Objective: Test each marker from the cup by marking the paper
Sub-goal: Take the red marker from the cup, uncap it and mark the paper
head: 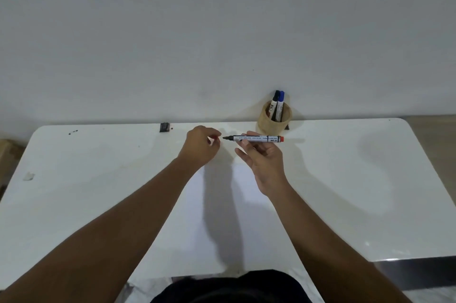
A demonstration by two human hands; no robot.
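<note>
My right hand holds a white marker level above the table, its uncapped dark tip pointing left and its red end to the right. My left hand is just left of the tip, fingers closed on a small red cap that barely shows. A white sheet of paper lies on the table under my forearms. The tan cup stands at the table's far edge against the wall, with a black-capped marker and a blue-capped marker upright in it.
The white table has rounded far corners and meets a pale wall. A small black object sits at the far edge, left of the cup. Dark specks mark the far left corner. A scrap lies near the left edge.
</note>
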